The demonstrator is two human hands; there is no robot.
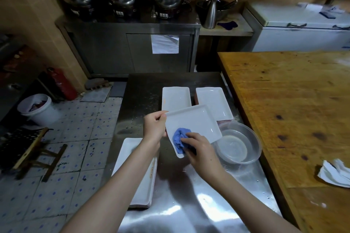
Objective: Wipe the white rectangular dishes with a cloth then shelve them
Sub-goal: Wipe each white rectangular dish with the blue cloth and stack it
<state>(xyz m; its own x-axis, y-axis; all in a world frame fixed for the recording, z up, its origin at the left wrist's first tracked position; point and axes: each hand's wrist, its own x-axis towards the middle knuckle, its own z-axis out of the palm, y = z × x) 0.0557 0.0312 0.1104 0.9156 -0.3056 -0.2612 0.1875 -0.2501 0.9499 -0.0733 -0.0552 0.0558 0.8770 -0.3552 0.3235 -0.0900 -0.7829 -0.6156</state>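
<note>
My left hand (pixel 153 126) grips the left edge of a white rectangular dish (pixel 197 123), holding it tilted above the steel table (pixel 181 195). My right hand (pixel 198 147) presses a crumpled blue cloth (pixel 180 138) onto the dish's near end. Behind it lie a single white dish (pixel 176 98) and a stack of white dishes (pixel 212 100). Another stack of white dishes (pixel 140 185) sits at the table's near left, partly under my left forearm.
A clear plastic basin (pixel 238 143) holding some water stands right of the held dish. A wooden table (pixel 295 109) with a crumpled white cloth (pixel 335 174) runs along the right. A steel cabinet (pixel 132 47) with cookers stands behind; a white bucket (pixel 37 109) and stool (pixel 32 153) are on the floor.
</note>
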